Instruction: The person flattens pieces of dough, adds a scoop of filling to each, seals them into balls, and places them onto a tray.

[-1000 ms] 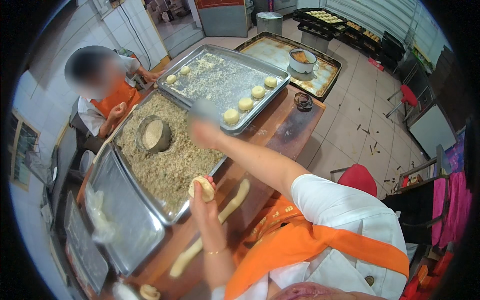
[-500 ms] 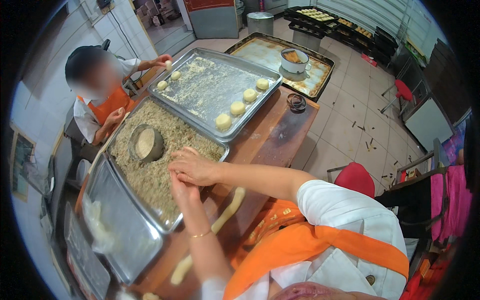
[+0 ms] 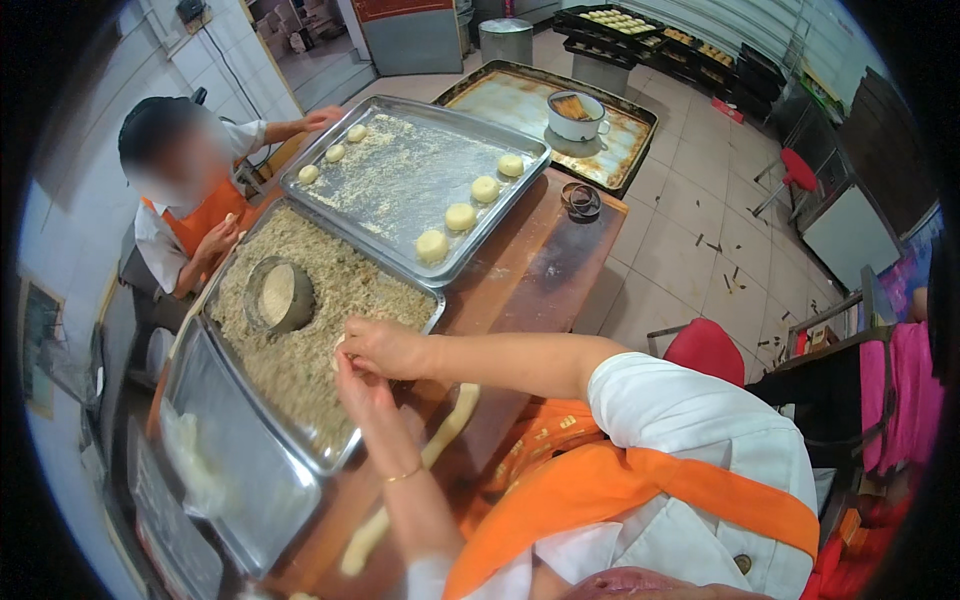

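Observation:
My right hand (image 3: 388,348) and my left hand (image 3: 362,385) meet over the near edge of a metal tray heaped with crumbly tan filling (image 3: 350,275). Between their fingers shows a sliver of a pale dough piece (image 3: 339,352), mostly hidden. The right fingers are curled down onto it, while the left hand cups it from below. A round metal container (image 3: 279,294) of pale crumbly matter sits in the filling. Under my wrists, a long dough rope (image 3: 452,425) lies on the wooden table (image 3: 480,345), its middle covered by my left forearm.
Beyond the filling, a floured metal tray (image 3: 410,215) holds several round dough pieces. A co-worker (image 3: 185,190) sits across at the left, one hand at that tray. Metal rings (image 3: 580,200) lie by the table edge. An empty-looking tray (image 3: 240,450) with a plastic bag stands at left.
My right fingers, stretched over the left palm before, have curled in around the dough piece. The co-worker has let go of a dough ball on the floured tray. The view has shifted slightly.

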A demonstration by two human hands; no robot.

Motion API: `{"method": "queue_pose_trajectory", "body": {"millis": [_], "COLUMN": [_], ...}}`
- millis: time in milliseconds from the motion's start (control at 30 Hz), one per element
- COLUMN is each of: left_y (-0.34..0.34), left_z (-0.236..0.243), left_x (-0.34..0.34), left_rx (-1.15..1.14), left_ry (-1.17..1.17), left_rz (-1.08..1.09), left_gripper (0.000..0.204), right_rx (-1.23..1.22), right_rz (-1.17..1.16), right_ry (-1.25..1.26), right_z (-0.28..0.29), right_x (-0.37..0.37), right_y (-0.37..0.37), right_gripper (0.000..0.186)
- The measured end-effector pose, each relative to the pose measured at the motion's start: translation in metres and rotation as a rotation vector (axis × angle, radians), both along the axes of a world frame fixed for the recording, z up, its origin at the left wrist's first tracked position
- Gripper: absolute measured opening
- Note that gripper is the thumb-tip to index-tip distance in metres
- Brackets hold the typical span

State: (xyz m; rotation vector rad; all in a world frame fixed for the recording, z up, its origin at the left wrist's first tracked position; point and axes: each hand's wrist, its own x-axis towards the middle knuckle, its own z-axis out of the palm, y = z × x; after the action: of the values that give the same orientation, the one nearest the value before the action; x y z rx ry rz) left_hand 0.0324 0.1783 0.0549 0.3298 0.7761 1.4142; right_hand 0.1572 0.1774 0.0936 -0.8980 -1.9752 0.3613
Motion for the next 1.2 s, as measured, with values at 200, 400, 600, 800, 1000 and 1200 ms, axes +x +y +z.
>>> {"method": "queue_pose_trajectory", "body": {"millis": [200, 400, 600, 800, 1000, 1200], "left_y": [0.000, 0.003, -0.015, 0.011, 0.000, 0.020], "left_z": [0.019, 0.003, 0.085, 0.022, 0.041, -0.022], "left_x": [-0.006, -0.017, 0.000, -0.025, -0.006, -0.036], "left_rx": [0.133, 0.056, 0.242, 0.149, -0.096, 0.032], "left_ry": [0.076, 0.289, 0.134, -0.078, -0.216, -0.167], "left_rz": [-0.025, 0.033, -0.016, -0.068, 0.069, 0.083], "left_gripper": [0.026, 0.026, 0.049, 0.039, 0.026, 0.032], "right_rx": [-0.078, -0.042, -0.304, 0.033, -0.265, -0.458], "right_rz": [0.033, -0.014, -0.008, -0.094, 0.052, 0.281], "right_ry": [0.192, -0.005, 0.231, 0.044, 0.233, 0.275], "right_z": [0.010, -0.011, 0.050, 0.029, 0.032, -0.003], "right_x": [0.003, -0.011, 0.008, -0.029, -0.006, -0.036], "right_y": [0.002, 0.006, 0.016, -0.009, -0.001, -0.007], "right_gripper": [0.026, 0.022, 0.015, 0.008, 0.042, 0.049]}}
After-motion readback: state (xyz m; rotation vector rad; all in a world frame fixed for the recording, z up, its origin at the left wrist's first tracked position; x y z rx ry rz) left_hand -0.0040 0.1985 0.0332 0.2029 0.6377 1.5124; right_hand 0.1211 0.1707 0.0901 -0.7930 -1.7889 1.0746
